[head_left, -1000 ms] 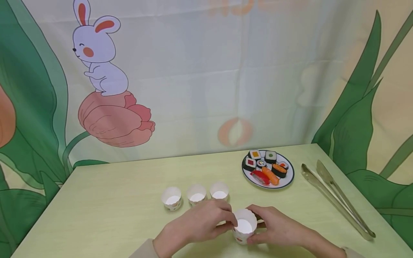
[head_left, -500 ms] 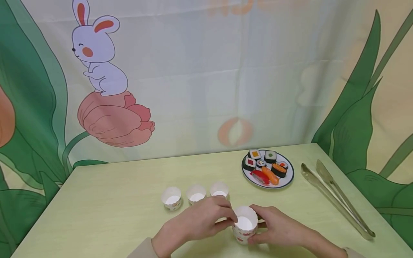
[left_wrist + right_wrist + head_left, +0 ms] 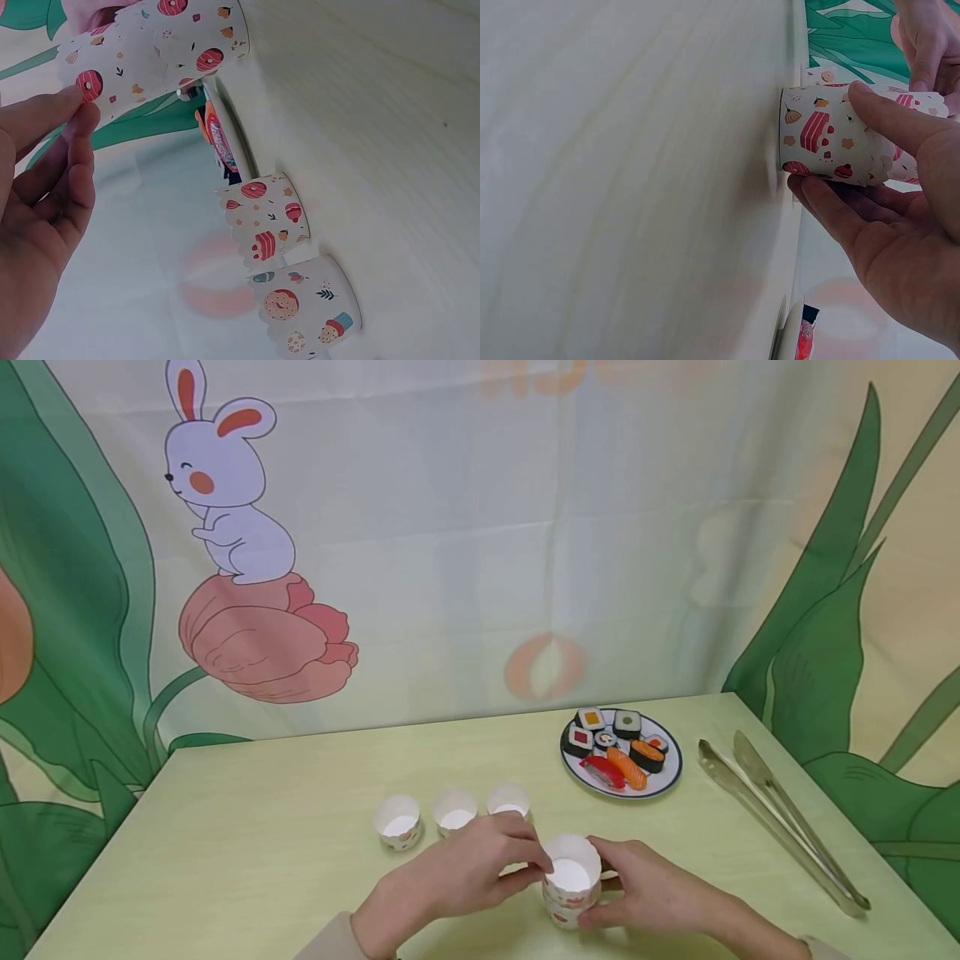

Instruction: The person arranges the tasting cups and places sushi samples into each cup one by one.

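Two paper baking cups, white with printed cakes and donuts, stand nested one in the other at the front of the table. My left hand (image 3: 480, 870) pinches the scalloped rim of the upper baking cup (image 3: 573, 878) between thumb and fingers, also seen in the left wrist view. Around the lower baking cup (image 3: 814, 139), my right hand (image 3: 651, 888) curls its thumb and fingers, low by the tabletop. The upper cup sits partly raised out of the lower one. Behind the left hand, a row holds a left cup (image 3: 398, 823), a middle cup (image 3: 455, 815) and a right cup (image 3: 509, 802).
A blue-rimmed plate (image 3: 573, 779) with several sushi pieces lies at the back right of the table (image 3: 262, 835). Metal tongs (image 3: 787, 827) rest along the table's right side. A printed curtain (image 3: 420, 568) with a rabbit hangs behind the table's back edge.
The upper baking cup has risen out of the lower one with my left hand, and more of the lower cup's printed side shows. My right hand stays in nearly the same place.
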`<state>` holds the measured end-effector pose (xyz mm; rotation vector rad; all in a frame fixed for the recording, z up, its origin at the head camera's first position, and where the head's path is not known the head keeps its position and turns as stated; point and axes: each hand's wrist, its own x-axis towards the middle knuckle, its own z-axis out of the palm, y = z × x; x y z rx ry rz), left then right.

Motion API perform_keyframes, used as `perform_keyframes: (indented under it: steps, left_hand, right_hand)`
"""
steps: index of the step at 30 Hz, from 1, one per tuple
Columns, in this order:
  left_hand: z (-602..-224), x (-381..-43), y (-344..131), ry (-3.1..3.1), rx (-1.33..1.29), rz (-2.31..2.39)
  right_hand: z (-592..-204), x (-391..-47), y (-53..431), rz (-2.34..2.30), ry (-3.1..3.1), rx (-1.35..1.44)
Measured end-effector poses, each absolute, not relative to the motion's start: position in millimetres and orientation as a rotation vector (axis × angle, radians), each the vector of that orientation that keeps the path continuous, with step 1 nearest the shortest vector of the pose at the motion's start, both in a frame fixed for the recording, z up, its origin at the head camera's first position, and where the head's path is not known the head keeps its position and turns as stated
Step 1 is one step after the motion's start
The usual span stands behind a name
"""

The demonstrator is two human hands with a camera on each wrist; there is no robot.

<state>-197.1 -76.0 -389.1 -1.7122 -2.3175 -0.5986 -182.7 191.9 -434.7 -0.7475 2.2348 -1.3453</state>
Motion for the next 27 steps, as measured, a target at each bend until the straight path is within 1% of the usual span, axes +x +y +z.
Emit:
perform_keyframes:
  steps: [12,27]
  left_hand:
    - [-386.4,-198.9,-75.8,-2.185,-1.674,-0.616]
    - [-387.2,-202.7,-76.7,-2.216,-1.593,-0.646]
  right_hand:
    - [-435.9,-184.5,194.1,-1.313,2.254,-0.726]
    - [-433.1,-184.1,194.8,-1.295,2.261,-0.714]
